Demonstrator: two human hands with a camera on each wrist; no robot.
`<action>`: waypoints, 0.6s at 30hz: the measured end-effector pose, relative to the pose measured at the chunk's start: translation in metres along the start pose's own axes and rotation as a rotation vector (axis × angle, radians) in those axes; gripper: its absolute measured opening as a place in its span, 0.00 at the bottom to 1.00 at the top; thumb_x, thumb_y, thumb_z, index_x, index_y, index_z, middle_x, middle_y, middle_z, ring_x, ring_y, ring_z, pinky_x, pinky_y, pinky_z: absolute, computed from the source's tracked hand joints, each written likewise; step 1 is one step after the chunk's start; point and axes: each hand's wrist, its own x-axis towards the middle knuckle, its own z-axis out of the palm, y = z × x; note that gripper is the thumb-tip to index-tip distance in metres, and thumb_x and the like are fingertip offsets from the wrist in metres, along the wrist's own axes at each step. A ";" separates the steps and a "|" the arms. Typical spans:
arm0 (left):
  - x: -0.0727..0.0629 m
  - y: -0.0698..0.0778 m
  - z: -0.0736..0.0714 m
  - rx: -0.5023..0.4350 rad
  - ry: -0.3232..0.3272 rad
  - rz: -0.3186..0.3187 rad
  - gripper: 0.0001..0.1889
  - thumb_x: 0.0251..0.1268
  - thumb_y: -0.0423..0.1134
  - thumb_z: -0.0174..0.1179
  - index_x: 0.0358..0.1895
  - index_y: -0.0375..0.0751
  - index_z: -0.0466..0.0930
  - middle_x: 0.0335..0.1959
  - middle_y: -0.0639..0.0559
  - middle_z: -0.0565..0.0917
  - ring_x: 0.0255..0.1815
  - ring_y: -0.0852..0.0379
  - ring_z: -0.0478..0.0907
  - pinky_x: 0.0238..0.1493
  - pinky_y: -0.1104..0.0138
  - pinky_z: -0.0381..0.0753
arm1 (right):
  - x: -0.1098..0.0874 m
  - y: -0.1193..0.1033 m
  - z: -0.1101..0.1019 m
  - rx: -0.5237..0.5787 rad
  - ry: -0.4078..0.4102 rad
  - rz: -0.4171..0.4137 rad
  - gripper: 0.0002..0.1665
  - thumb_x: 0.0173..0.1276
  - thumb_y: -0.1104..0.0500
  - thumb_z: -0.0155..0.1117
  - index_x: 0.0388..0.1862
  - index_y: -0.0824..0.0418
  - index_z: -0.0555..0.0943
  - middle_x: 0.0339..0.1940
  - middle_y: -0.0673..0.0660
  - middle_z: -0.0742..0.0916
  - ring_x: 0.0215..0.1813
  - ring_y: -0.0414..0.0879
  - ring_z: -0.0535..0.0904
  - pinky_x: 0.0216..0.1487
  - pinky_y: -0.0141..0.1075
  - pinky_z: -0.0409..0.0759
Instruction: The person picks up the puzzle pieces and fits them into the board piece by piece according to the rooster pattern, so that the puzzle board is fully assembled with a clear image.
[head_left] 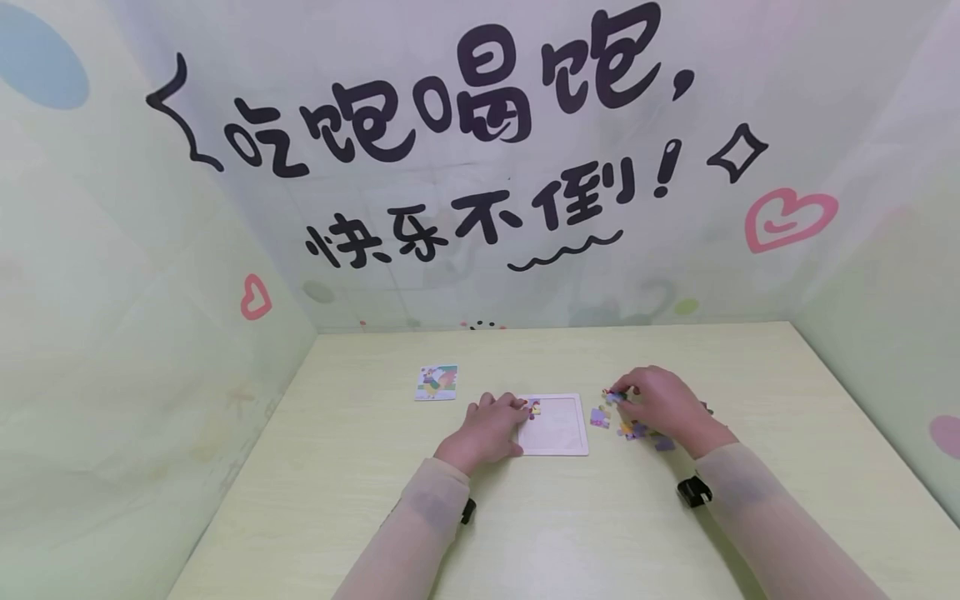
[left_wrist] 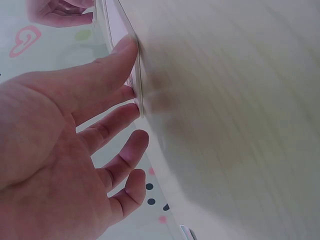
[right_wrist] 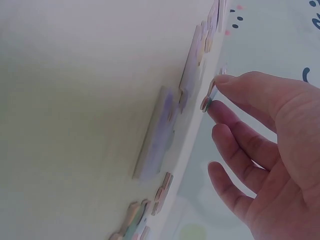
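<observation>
2 bare hands work over the pale table (head_left: pixel 300 517): the left hand (head_left: pixel 486 429) touches the left side of a white puzzle tray (head_left: pixel 555 432), and the right hand (head_left: pixel 663 407), to the tray's right, pinches a small jigsaw piece (right_wrist: pixel 206 102). The left hand is spread wide, thumb at the near left corner and fingers towards the far left, a placing that seems meant to stop the tray sliding; it appears to press rather than clamp. The right grip is narrow: thumb and index fingertip hold the piece by its edge, apparently raised off the table, probably so that something so thin can be turned freely. Loose pieces (head_left: pixel 636 430) lie below and beside that hand, likely placed for short reaches, with a lilac piece (head_left: pixel 599 417) nearest the tray. 1 placed piece (head_left: pixel 535 409) sits inside the tray's far left corner, close to the left fingers. A picture card (head_left: pixel 437 383) lies flat at the far left, apart from the tray, presumably as a pattern to look at, clear of both hands.
</observation>
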 end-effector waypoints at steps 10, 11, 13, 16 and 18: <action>0.000 0.001 -0.001 0.002 -0.003 -0.002 0.36 0.61 0.47 0.74 0.74 0.52 0.74 0.75 0.56 0.72 0.66 0.47 0.68 0.67 0.50 0.68 | 0.005 -0.009 0.001 -0.003 0.001 -0.047 0.10 0.65 0.61 0.74 0.45 0.58 0.91 0.45 0.55 0.92 0.47 0.54 0.85 0.52 0.54 0.83; 0.000 0.001 -0.001 0.001 -0.005 -0.003 0.36 0.61 0.47 0.74 0.74 0.52 0.74 0.75 0.55 0.72 0.66 0.47 0.68 0.67 0.50 0.68 | 0.006 -0.010 0.002 -0.001 0.003 -0.049 0.10 0.65 0.61 0.74 0.45 0.57 0.91 0.45 0.55 0.92 0.47 0.54 0.85 0.52 0.53 0.83; 0.000 0.001 -0.001 -0.004 -0.005 -0.005 0.36 0.61 0.47 0.74 0.73 0.53 0.75 0.75 0.55 0.72 0.65 0.48 0.68 0.67 0.50 0.68 | 0.006 -0.011 0.003 0.003 0.002 -0.050 0.10 0.66 0.60 0.74 0.45 0.57 0.91 0.45 0.54 0.92 0.47 0.53 0.86 0.52 0.53 0.83; 0.001 0.000 0.001 -0.005 -0.005 -0.008 0.36 0.60 0.47 0.74 0.73 0.53 0.75 0.75 0.55 0.72 0.65 0.48 0.68 0.66 0.51 0.68 | 0.006 -0.011 0.006 0.007 0.002 -0.047 0.10 0.66 0.60 0.74 0.46 0.57 0.91 0.45 0.54 0.91 0.48 0.53 0.86 0.52 0.53 0.83; 0.001 -0.001 0.002 -0.001 -0.004 -0.008 0.36 0.60 0.47 0.74 0.73 0.53 0.75 0.75 0.55 0.72 0.65 0.48 0.68 0.66 0.50 0.68 | 0.006 -0.012 0.007 0.006 0.007 -0.049 0.09 0.66 0.59 0.74 0.46 0.57 0.91 0.45 0.53 0.91 0.47 0.53 0.86 0.52 0.53 0.84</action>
